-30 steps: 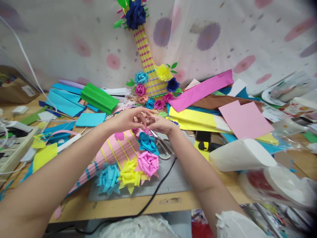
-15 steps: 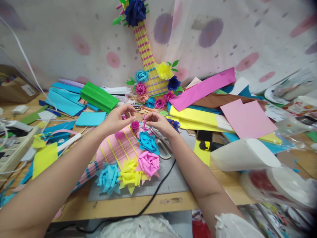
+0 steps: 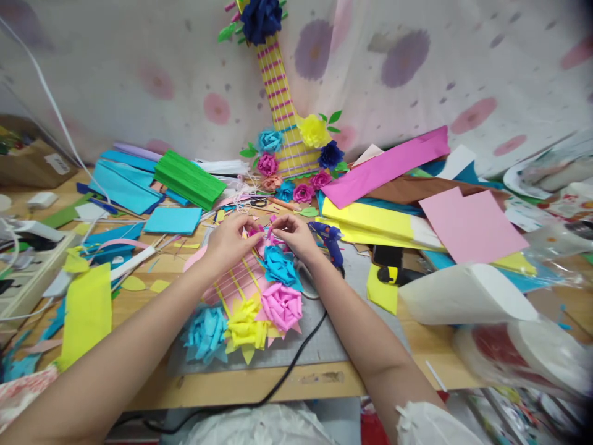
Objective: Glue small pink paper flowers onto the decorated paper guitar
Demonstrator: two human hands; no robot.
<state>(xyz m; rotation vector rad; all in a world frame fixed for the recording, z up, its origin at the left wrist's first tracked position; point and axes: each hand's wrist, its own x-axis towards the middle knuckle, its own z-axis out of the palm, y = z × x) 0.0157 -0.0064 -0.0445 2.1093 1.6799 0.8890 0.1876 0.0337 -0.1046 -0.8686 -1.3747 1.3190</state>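
flowers point(image 3: 281, 304) on pink guitar point(image 3: 231, 281): four large

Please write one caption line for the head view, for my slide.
Left hand and right hand pinch a magenta paper piece over a pink paper guitar, near a glue gun.

Left forearm point(image 3: 139, 346) bare, reaching in from near left. Right forearm point(image 3: 356, 334) bare, from near right. They converge mid-scene. Left hand point(image 3: 229, 242) palm down, fingers curled, thumb and forefinger pinched. Right hand point(image 3: 296, 236) knuckles up, fingertips pinched. The two hands' fingertips nearly meet.
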